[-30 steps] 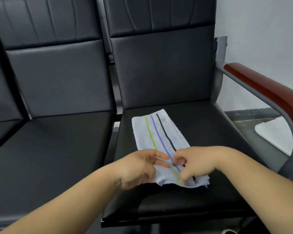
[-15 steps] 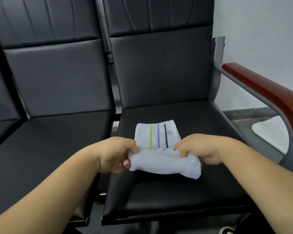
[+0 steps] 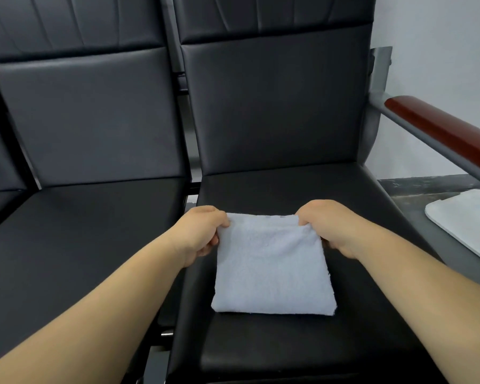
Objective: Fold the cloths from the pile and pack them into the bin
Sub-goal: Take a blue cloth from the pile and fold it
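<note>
A pale blue cloth (image 3: 272, 266), folded into a rough square, is lying flat on the black seat (image 3: 288, 189) of the right-hand chair, in the lower centre of the frame. The left hand (image 3: 198, 235) is pinching its far left corner and the right hand (image 3: 329, 227) its far right corner, fingers curled round the edge. A red-brown armrest (image 3: 441, 134) is showing at the right edge.

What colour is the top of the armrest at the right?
The armrest top is reddish brown, in the head view.
</note>
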The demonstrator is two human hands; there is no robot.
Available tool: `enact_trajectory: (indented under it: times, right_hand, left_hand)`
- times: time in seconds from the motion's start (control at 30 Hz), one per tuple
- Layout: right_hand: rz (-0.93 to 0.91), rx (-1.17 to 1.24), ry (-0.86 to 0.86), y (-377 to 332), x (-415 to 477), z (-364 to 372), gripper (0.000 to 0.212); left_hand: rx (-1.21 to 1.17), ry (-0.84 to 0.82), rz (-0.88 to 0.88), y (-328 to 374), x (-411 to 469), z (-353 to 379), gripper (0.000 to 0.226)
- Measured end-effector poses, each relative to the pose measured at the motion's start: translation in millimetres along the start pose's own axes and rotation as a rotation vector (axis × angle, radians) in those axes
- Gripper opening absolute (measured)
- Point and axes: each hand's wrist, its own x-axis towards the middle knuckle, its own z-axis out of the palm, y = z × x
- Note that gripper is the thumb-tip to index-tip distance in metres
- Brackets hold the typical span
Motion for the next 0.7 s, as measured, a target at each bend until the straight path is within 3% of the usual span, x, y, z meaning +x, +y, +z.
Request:
enact_trajectory:
  times: [0.13,0.23,0.33,0.47,0.6,0.7]
  right_hand:
    - [-0.070,-0.125,0.164,6.3,24.8,-1.4,0.035]
    - [0.045,-0.384,0.130,15.3,27.5,-7.2,0.042]
    - [0.172,-0.529,-0.039,15.5,16.1,-6.8,0.041]
    - [0.116,-0.612,-0.091,14.0,4.3,15.1,0.034]
    - [0.067,-0.294,-0.103,-5.3,-11.1,6.9,0.026]
    - [-0.165,-0.029,0.032,-34.9,-50.8,-36.5,0.019]
  left_hand:
    - [0.063,0.138,0.047,-11.4,32.6,10.8,0.012]
    - [0.365,0.201,0.042,-25.7,44.4,8.3,0.031]
    - [0.525,0.040,-0.009,-29.3,36.9,6.3,0.033]
    - [0.538,-0.099,-0.078,-29.1,17.4,18.1,0.022]
    - [0.175,-0.108,-0.097,-2.1,-8.0,21.7,0.011]
    - [-0.027,-0.111,0.107,41.5,-33.2,21.8,0.016]
